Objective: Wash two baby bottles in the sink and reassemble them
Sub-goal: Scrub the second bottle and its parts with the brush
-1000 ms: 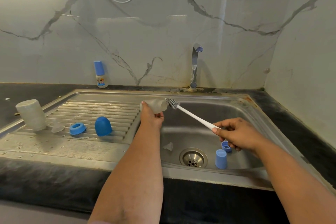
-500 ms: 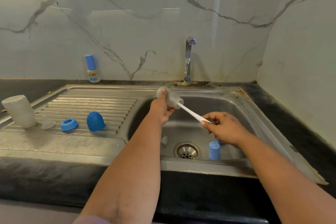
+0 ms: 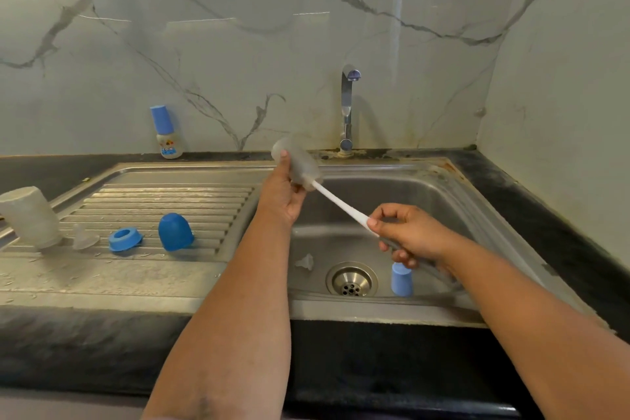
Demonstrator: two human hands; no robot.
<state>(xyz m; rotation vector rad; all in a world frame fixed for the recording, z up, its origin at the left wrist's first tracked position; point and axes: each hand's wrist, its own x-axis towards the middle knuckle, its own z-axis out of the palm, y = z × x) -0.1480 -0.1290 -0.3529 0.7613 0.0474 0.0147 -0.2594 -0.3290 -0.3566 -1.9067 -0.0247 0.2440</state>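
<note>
While the left hand (image 3: 284, 193) curls its fingers round a cloudy bottle (image 3: 296, 164) held tilted over the basin near the middle of the frame, the right hand (image 3: 407, 235) pinches the white handle of a brush (image 3: 341, 206) whose head is pushed inside the bottle's mouth. Below the right hand, a light blue cap (image 3: 401, 279) stands in the sink (image 3: 426, 187) just right of the drain (image 3: 351, 280), and a clear teat (image 3: 305, 262) lies left of the drain. On the ribbed draining board at left sit a dark blue cap (image 3: 174, 232), a blue ring (image 3: 124, 240), another clear teat (image 3: 83, 238) and a second cloudy bottle (image 3: 32, 216) at the frame's left edge. At upper left a small capped bottle (image 3: 167, 136) stands against the marble wall; the tap (image 3: 348, 109) rises behind the basin
</note>
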